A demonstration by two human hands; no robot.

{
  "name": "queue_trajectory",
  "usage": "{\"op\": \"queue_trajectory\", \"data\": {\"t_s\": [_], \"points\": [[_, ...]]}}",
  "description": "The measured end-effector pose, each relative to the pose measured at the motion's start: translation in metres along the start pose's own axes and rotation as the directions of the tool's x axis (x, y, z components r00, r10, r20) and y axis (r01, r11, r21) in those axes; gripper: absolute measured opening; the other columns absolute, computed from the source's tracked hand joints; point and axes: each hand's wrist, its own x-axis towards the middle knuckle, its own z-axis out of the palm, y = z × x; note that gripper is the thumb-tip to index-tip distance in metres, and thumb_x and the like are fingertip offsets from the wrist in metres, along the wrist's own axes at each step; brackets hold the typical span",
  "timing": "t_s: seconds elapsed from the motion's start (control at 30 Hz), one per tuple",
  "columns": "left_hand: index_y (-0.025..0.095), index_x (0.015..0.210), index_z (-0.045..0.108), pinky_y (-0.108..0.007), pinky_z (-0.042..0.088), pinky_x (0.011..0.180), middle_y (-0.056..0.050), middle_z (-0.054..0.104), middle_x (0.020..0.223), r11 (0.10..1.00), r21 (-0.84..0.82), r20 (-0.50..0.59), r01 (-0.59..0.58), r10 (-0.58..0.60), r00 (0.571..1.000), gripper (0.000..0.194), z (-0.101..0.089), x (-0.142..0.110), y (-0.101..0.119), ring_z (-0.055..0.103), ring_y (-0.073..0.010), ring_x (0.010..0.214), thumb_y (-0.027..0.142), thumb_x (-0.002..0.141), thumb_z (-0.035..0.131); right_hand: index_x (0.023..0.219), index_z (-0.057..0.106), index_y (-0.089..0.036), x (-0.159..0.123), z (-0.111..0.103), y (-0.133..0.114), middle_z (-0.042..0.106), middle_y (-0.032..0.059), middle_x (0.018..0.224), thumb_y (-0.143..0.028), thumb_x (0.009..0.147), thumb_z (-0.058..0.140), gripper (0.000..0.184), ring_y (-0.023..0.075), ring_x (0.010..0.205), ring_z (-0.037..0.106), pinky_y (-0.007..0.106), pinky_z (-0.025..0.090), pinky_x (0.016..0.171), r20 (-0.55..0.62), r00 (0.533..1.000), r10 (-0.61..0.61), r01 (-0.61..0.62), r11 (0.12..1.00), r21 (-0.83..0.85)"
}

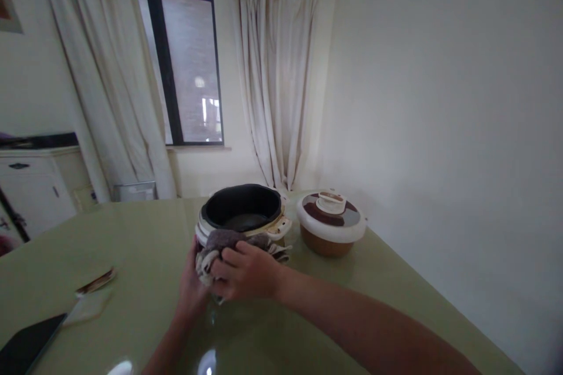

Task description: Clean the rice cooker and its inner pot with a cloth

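Note:
An electric cooker (277, 228) with a white rim and a black inner pot (241, 211) stands in front of me on the green table, its top uncovered. My right hand (248, 272) presses a bunched grey and striped cloth (224, 239) against the cooker's near side, fingers curled into the fabric. Against the left side of the cooker rests my left hand (194, 281), gripping it below the rim. Part of the left fingers is hidden by the cloth. Folds of cloth cover most of the cooker's front.
Right of the cooker sits a brown pot (332, 240) with a white-rimmed lid (333, 209). On the table's left lie a dark flat object (33, 337) and a small brown-and-white item (95, 282). A plain wall (448, 129) borders the table's right edge. Curtains (281, 70) hang behind.

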Motion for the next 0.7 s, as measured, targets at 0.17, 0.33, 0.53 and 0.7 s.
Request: {"op": "queue_trajectory", "data": {"t_s": [0.17,0.33,0.53,0.7], "points": [[0.025,0.166,0.033,-0.056,0.058,0.107,-0.017,0.055,0.158,0.998,0.047,-0.01,0.041,-0.041,0.999,0.117,0.002,0.001,0.011,0.065,-0.0392,0.132,0.063,0.069,0.086,0.096,0.076,-0.038,-0.088,0.037,-0.013,0.071,-0.008,0.109,-0.035,0.103,0.063,0.015,0.0167,0.096,0.056,0.032,0.045,0.072,-0.059,0.992,-0.112,0.115,0.992,0.056],[0.025,0.166,0.033,-0.062,0.048,0.115,-0.021,0.048,0.164,0.996,0.089,-0.022,0.022,-0.02,1.0,0.117,0.005,0.003,0.011,0.05,-0.0438,0.147,0.067,0.07,0.085,0.099,0.075,-0.035,-0.16,0.011,0.023,0.066,-0.0018,0.095,-0.023,0.098,0.069,0.013,0.0187,0.094,0.055,0.036,0.047,0.086,-0.012,0.998,0.063,-0.063,0.996,-0.061],[0.027,0.166,0.031,-0.062,0.049,0.115,-0.019,0.046,0.164,0.996,0.086,-0.006,0.017,-0.017,1.0,0.112,0.005,0.0,0.009,0.053,-0.0421,0.144,0.063,0.074,0.084,0.129,0.071,-0.019,-0.148,0.013,0.008,0.058,0.0175,0.123,-0.026,0.076,0.076,0.054,0.0355,0.116,0.055,0.05,0.052,0.098,0.04,0.624,0.78,-0.775,0.625,-0.091],[0.026,0.165,0.034,-0.063,0.049,0.116,-0.02,0.05,0.162,0.995,0.102,-0.008,0.022,-0.022,1.0,0.113,-0.002,0.007,0.005,0.054,-0.0423,0.145,0.062,0.072,0.087,0.131,0.069,-0.022,-0.121,0.045,-0.045,0.059,0.0173,0.119,-0.032,0.076,0.072,0.056,0.038,0.111,0.055,0.054,0.054,0.093,-0.064,0.643,0.763,-0.766,0.641,-0.047]]}}
